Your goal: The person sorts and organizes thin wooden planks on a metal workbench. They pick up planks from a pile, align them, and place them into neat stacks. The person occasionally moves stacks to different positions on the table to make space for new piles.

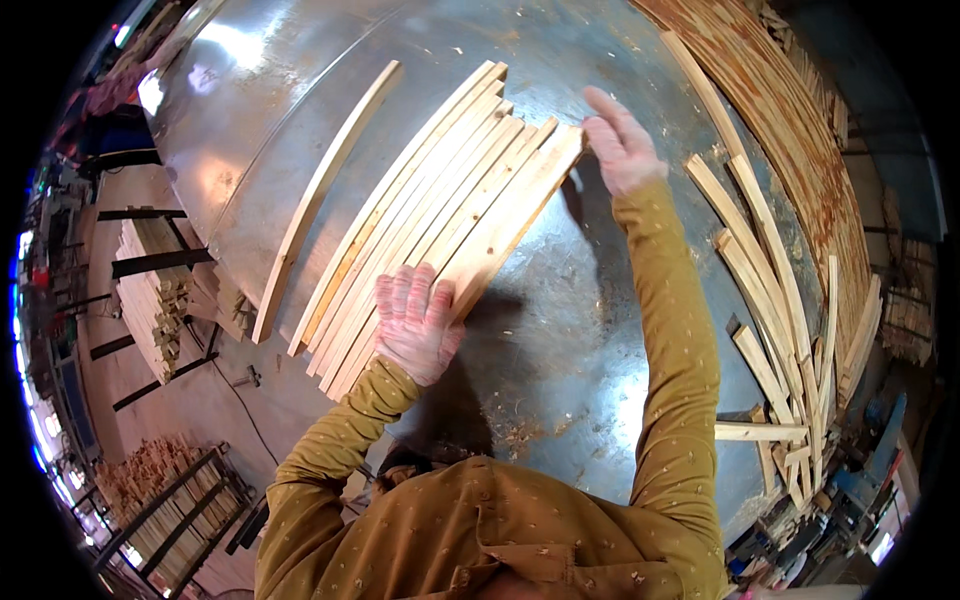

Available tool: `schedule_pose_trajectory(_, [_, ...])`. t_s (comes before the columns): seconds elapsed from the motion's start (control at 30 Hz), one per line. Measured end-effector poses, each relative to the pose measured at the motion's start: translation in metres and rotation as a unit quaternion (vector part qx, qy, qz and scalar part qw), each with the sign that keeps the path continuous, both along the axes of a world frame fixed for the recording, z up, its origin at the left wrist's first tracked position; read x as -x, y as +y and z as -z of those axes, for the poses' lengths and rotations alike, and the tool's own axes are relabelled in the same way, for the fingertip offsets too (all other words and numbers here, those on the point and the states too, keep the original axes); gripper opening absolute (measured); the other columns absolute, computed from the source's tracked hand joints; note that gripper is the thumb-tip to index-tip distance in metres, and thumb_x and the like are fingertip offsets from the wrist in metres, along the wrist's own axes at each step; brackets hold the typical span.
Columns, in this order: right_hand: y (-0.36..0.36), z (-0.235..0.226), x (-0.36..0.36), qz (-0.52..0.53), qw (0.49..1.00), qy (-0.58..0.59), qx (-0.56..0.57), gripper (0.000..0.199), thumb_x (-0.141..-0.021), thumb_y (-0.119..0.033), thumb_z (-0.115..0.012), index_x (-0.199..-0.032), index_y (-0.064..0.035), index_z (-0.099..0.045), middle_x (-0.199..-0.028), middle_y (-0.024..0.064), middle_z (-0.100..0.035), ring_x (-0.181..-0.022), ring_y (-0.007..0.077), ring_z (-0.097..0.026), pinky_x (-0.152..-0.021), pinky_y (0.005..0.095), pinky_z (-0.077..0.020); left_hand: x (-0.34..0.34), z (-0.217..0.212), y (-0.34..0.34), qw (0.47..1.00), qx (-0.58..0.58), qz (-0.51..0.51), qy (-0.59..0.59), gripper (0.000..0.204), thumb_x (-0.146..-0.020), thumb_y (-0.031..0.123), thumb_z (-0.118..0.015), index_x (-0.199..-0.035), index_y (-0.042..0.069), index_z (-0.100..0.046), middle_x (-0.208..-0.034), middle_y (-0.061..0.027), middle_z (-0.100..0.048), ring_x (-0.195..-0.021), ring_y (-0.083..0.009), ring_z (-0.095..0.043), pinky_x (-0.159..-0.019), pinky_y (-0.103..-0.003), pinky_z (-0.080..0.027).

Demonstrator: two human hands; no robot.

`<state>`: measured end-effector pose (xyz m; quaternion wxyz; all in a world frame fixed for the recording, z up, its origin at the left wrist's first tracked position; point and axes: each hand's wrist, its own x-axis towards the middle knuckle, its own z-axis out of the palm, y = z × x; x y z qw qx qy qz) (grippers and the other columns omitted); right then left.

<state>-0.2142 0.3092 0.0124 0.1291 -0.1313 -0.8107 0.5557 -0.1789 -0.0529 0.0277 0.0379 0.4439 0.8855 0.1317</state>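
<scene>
Wooden strips (425,205) lie beneath and beyond the left hand (417,322).

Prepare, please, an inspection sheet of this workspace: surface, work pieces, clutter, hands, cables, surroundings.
Surface: shiny metal tabletop, marked by sawdust-like debris.
Work pieces: row of wooden strips side by side, ends uneven; single curved strip apart, to their left.
Clutter: loose wooden strips, heaped at the right.
Left hand: spread over the row's near part.
Right hand: at the rightmost strip's far end; contact unclear.
Cables: thin dark line on the floor, possibly a cord.
Surroundings: stacked timber on black racks, left.
</scene>
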Motion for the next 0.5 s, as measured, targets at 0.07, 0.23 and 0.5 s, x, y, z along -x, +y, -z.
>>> schedule_pose_trajectory(0.07, [-0.041,-0.036,-0.015,0.065,0.987,0.002,0.149,0.073,-0.093,-0.021,-0.061,-0.153,-0.0062,-0.023,-0.149,0.0188,-0.039,-0.129,0.0240,-0.049,-0.102,0.0379,-0.0456,-0.002,0.007,-0.007,0.994,-0.110,0.006,0.015,0.060,-0.074,0.011,-0.072,-0.128,-0.002,-0.050,-0.133,-0.0239,-0.046,-0.115,-0.0430,-0.050,-0.104,-0.055,-0.036])
schedule_pose_trajectory(0.23, [-0.178,-0.046,-0.067,-0.058,0.992,0.104,0.030,0.062,-0.090,-0.025,-0.064,-0.137,0.0016,-0.032,-0.102,0.0097,-0.052,-0.095,0.0167,-0.057,-0.077,0.0310,-0.0528,0.000,-0.088,0.004,0.982,-0.151,0.026,-0.108,0.053,-0.076,0.017,-0.075,-0.121,-0.004,-0.057,-0.138,-0.0304,-0.042,-0.124,-0.0464,-0.049,-0.105,-0.047,-0.044])
schedule_pose_trajectory(0.5, [-0.126,-0.203,-0.070,-0.414,0.883,-0.183,-0.121,0.048,-0.094,-0.035,-0.061,-0.135,-0.0118,-0.055,-0.128,0.0099,-0.056,-0.109,0.0220,-0.058,-0.093,0.0323,-0.0470,0.079,-0.153,0.000,0.935,0.100,0.249,0.232,0.038,-0.067,0.023,-0.067,-0.102,0.011,-0.062,-0.100,-0.0116,-0.060,-0.088,-0.0276,-0.063,-0.078,-0.044,-0.053])
